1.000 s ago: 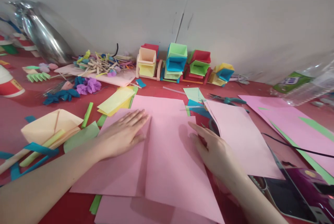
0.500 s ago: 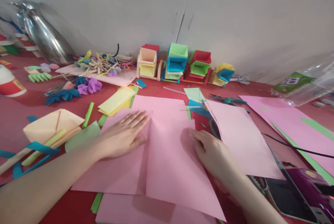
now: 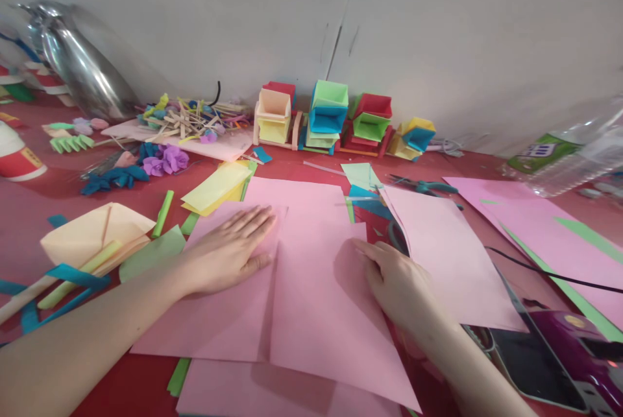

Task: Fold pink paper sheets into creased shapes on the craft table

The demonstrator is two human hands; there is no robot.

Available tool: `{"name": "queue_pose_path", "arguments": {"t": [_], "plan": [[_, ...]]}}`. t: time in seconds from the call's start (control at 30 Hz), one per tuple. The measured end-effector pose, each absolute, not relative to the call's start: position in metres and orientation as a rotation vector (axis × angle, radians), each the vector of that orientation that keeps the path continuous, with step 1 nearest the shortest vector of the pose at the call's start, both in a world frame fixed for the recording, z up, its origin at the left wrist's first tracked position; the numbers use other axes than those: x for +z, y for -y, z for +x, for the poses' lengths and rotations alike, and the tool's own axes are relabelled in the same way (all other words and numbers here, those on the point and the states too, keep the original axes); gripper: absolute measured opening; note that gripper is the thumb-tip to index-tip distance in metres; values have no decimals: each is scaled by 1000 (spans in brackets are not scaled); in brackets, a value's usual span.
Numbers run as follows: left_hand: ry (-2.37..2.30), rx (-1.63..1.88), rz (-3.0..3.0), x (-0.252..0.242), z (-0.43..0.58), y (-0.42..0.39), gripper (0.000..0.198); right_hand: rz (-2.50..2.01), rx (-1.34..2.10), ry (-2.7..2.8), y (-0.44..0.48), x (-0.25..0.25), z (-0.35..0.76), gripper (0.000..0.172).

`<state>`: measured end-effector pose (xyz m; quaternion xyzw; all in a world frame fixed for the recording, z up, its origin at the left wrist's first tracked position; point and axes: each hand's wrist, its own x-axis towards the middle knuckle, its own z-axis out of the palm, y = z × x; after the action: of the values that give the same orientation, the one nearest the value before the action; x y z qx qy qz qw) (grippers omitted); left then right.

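Observation:
A pink paper sheet (image 3: 316, 313) with a crease down its middle lies in front of me, its right half slightly raised. My left hand (image 3: 233, 251) rests flat on the left half, fingers stretched out beside the crease. At the right edge, my right hand (image 3: 396, 281) has its fingers curled, with the index finger on the paper and the edge apparently pinched; the thumb's grip is partly hidden. More pink paper (image 3: 292, 189) shows beneath the creased sheet. Close by my right hand is a stack of pink sheets (image 3: 452, 255), partly covering a dark scissor handle (image 3: 396, 235).
Folded-paper boxes (image 3: 328, 120) stand along the wall. Pliers (image 3: 431, 185), a phone (image 3: 530, 365) and a purple device (image 3: 577, 352) lie right, with a black cable (image 3: 549, 271). Left are yellow papers (image 3: 217, 189), a peach paper form (image 3: 87, 229), a paper cup (image 3: 19, 154) and a metal jug (image 3: 82, 67).
The view has shifted very slightly. The right half of the pink sheet looks a little flatter at its upper right corner; both hands stay almost in place.

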<state>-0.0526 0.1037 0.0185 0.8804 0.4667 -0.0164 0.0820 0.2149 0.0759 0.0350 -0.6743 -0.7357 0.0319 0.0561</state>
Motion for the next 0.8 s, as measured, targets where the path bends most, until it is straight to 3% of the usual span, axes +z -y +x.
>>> {"name": "queue_pose_path", "arguments": {"t": [0.17,0.4,0.53,0.8], "plan": [[-1379,-26,2640,15,-54,-105,66,-2001,172,2121,-77,37,218,36],[-1452,217,2718,14,-56,-117,73,-1837,587,1823,-80,38,218,51],[-1499,242,2705,20,-53,-110,66,-1780,764,1705,-81,39,217,53],[-1439,15,2636,14,-52,-103,63,-1768,624,1830,-80,40,216,43]]}}
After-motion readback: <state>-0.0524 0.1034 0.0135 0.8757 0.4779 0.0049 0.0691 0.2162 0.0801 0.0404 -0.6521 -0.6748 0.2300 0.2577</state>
